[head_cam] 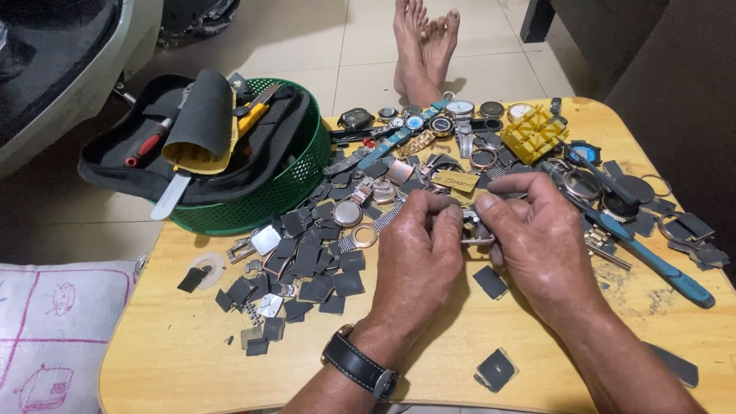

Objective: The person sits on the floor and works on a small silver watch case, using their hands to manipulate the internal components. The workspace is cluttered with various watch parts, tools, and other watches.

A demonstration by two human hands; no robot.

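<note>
Small metal watch case (477,228), pinched between left hand (418,257) and right hand (537,241) above the wooden table (192,360): liable, if grip slackens, to be dropped and lost among dark square pieces (307,261).

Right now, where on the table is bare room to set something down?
Bare wood lies along the near left edge of the table, below the dark square pieces, and between the wrists. It is crowded behind both hands, left hand and right hand, with watches.
</note>
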